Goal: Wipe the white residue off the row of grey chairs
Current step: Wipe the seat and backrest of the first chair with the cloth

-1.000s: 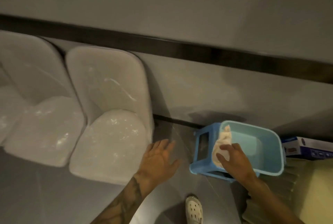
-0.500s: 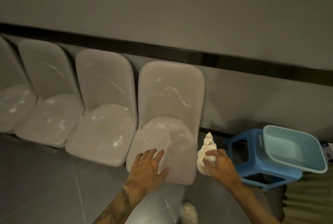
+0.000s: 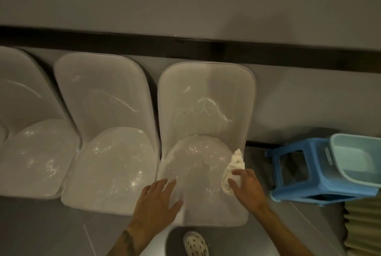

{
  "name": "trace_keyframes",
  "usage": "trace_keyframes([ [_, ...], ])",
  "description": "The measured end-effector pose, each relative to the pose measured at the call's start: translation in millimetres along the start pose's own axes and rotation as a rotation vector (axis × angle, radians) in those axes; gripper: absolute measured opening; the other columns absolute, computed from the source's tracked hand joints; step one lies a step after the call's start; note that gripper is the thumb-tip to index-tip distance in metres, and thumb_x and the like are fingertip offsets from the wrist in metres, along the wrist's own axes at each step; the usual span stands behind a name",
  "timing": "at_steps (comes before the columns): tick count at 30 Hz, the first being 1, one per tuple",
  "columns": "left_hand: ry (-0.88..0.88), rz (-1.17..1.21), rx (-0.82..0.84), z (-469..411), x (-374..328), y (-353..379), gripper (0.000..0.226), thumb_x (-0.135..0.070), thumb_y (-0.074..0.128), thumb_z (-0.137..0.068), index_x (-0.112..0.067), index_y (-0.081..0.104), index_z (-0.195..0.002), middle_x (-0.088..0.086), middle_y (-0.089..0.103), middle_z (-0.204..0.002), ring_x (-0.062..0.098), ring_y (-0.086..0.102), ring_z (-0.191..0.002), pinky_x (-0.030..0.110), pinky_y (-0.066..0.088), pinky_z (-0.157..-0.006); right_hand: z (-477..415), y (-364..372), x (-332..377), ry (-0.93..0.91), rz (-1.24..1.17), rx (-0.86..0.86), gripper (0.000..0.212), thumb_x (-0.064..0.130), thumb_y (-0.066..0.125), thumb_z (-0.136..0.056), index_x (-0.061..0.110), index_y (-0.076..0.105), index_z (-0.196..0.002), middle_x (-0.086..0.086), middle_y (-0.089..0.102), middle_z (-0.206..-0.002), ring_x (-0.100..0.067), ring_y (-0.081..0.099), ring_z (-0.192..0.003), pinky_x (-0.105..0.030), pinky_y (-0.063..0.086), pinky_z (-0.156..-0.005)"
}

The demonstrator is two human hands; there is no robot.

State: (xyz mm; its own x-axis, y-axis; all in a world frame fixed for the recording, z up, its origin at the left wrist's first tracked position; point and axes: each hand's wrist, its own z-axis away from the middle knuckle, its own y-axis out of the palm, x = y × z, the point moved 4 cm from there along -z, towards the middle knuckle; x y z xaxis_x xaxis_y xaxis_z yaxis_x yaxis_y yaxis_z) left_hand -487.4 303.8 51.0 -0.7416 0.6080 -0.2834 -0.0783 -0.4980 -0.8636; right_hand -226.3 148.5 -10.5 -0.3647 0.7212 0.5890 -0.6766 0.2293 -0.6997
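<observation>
Three chairs (image 3: 111, 132) cross the frame's left and centre, residue (image 3: 115, 150) speckling each seat. Our left hand (image 3: 156, 204) rests flat, fingers (image 3: 165, 184) spread, on the rightmost seat (image 3: 198, 165); our right hand (image 3: 247, 187) grips a cloth (image 3: 234, 165) at its right edge.

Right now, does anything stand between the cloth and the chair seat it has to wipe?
Nothing visible does. The right hand holds the cloth at the right edge of the chair seat. The left hand rests flat on the seat's front, left of the cloth, covering that patch.
</observation>
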Motion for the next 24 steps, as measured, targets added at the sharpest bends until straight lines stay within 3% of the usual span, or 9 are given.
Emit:
trace_keyframes([
  [7, 0.094, -0.016, 0.059, -76, 55, 75, 0.073, -0.072, 0.031, -0.100, -0.038, 0.019, -0.163, -0.011, 0.023, -0.169, 0.010, 0.021, -0.155, 0.031, 0.013, -0.126, -61, 77, -52, 0.125, -0.001, -0.056, 0.036, 0.031, 0.071, -0.091, 0.021, 0.062, -0.124, -0.003, 0.051, -0.131, -0.018, 0.061, -0.102, -0.022, 0.046, -0.088],
  [10, 0.150, -0.100, 0.087, -102, 74, 111, 0.070, -0.068, 0.039, -0.100, -0.034, 0.034, -0.160, -0.009, 0.038, -0.162, 0.012, 0.036, -0.150, 0.033, 0.026, -0.123, -76, 110, -74, 0.151, 0.031, -0.089, 0.038, 0.033, 0.070, -0.091, 0.023, 0.061, -0.126, -0.001, 0.051, -0.133, -0.020, 0.061, -0.110, -0.026, 0.049, -0.092],
  [12, 0.180, -0.162, 0.084, -112, 85, 128, 0.062, -0.064, 0.054, -0.089, -0.026, 0.067, -0.137, -0.004, 0.068, -0.134, 0.013, 0.067, -0.121, 0.034, 0.053, -0.101, -83, 127, -84, 0.151, 0.052, -0.116, 0.039, 0.033, 0.069, -0.092, 0.023, 0.059, -0.128, 0.000, 0.051, -0.134, -0.022, 0.059, -0.115, -0.029, 0.051, -0.096],
  [13, 0.208, -0.208, 0.082, -114, 90, 135, 0.060, -0.064, 0.055, -0.082, -0.024, 0.076, -0.121, -0.003, 0.075, -0.118, 0.014, 0.074, -0.105, 0.034, 0.060, -0.086, -87, 132, -87, 0.135, 0.070, -0.136, 0.040, 0.033, 0.069, -0.092, 0.023, 0.058, -0.129, -0.001, 0.051, -0.134, -0.022, 0.058, -0.116, -0.031, 0.051, -0.098],
  [15, 0.252, -0.234, 0.030, -128, 102, 152, 0.060, -0.062, 0.048, -0.080, -0.022, 0.079, -0.113, -0.001, 0.077, -0.109, 0.017, 0.077, -0.097, 0.036, 0.062, -0.077, -97, 141, -92, 0.066, 0.160, -0.220, 0.043, 0.035, 0.068, -0.091, 0.020, 0.057, -0.131, -0.002, 0.050, -0.135, -0.023, 0.054, -0.120, -0.037, 0.048, -0.103],
  [19, 0.320, -0.220, -0.120, -172, 131, 180, 0.062, -0.060, 0.047, -0.088, -0.014, 0.074, -0.120, 0.012, 0.071, -0.124, 0.032, 0.072, -0.108, 0.045, 0.055, -0.091, -124, 154, -87, -0.118, 0.353, -0.377, 0.052, 0.053, 0.059, -0.092, 0.024, 0.052, -0.134, -0.001, 0.049, -0.139, -0.023, 0.050, -0.123, -0.041, 0.045, -0.104],
  [22, 0.278, -0.228, -0.183, -196, 146, 196, 0.076, -0.065, 0.025, -0.102, -0.011, 0.072, -0.128, 0.017, 0.066, -0.136, 0.037, 0.066, -0.120, 0.047, 0.044, -0.104, -136, 180, -89, -0.191, 0.507, -0.342, 0.062, 0.066, 0.046, -0.092, 0.027, 0.047, -0.140, -0.002, 0.048, -0.142, -0.024, 0.050, -0.125, -0.039, 0.043, -0.104],
  [24, 0.283, -0.217, -0.240, -210, 150, 205, 0.072, -0.062, 0.030, -0.102, -0.010, 0.068, -0.134, 0.017, 0.062, -0.142, 0.039, 0.061, -0.125, 0.049, 0.042, -0.107, -143, 191, -100, -0.179, 0.537, -0.332, 0.060, 0.067, 0.040, -0.094, 0.027, 0.046, -0.138, 0.000, 0.047, -0.141, -0.022, 0.048, -0.125, -0.036, 0.041, -0.106],
])
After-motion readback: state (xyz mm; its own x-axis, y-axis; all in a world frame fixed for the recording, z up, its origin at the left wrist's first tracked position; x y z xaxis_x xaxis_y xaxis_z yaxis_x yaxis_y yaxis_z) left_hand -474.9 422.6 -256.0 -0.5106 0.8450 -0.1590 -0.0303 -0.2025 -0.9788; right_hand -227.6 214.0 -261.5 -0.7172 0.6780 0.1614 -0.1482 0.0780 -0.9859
